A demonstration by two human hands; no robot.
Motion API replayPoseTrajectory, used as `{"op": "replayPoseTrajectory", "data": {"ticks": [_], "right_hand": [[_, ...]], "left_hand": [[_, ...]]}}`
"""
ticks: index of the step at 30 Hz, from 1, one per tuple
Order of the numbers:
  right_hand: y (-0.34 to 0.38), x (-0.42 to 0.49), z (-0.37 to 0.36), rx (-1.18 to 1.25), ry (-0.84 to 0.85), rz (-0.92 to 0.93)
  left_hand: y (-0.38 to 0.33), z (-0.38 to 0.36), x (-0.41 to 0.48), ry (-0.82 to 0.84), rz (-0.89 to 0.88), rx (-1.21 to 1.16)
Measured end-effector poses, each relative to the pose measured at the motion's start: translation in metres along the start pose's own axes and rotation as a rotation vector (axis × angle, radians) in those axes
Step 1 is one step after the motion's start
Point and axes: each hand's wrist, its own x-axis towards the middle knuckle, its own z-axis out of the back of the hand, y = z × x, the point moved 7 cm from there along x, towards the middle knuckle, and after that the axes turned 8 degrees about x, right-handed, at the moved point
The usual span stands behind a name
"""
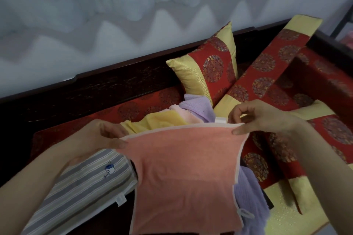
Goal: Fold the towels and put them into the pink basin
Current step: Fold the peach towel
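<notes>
- A dark wooden sofa point(107, 86) with red and gold patterned cushions spans the scene beneath a pale wall point(114, 5); its backrest runs from lower left to upper right.
- The coral towel point(183, 173) is the largest of the task's things in view. It is held up in the air in front of the seat, spread flat and facing the camera. Its top hem runs left to right, slightly higher at the right, and its long axis hangs downward toward the bottom edge of the view. A small white loop point(245, 212) dangles from its lower right edge.
- A striped towel point(82, 183) with a small blue embroidered figure lies on the seat at the left, its long axis running diagonally from lower left to upper right, partly behind the coral towel.
- A lilac towel point(250, 196) lies on the seat behind the coral towel's right edge.
- A loose heap of towels point(172, 116), yellow, pale pink and lilac, sits farther back, against a red and gold pillow point(206, 66) that leans on the backrest.
- The left hand point(107, 135) pinches the top left corner of the coral towel.
- The right hand point(256, 116) pinches the top right corner, thumb on the front face.
</notes>
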Motion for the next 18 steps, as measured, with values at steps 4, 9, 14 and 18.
{"op": "replayPoseTrajectory", "data": {"ticks": [4, 9, 14, 18], "right_hand": [[0.049, -0.042, 0.003, 0.215, 0.178, 0.089], [0.081, -0.072, -0.013, 0.464, 0.603, 0.08], [0.091, -0.05, -0.001, 0.293, 0.197, 0.138], [0.08, -0.046, 0.004, 0.153, 0.02, 0.169]], "left_hand": [[-0.047, -0.005, -0.039, 0.223, -0.178, -0.095], [-0.102, -0.049, -0.08, 0.856, -0.375, -0.277], [-0.098, -0.026, -0.059, 0.331, -0.249, 0.055], [-0.079, -0.003, -0.051, 0.033, -0.171, 0.222]]}}
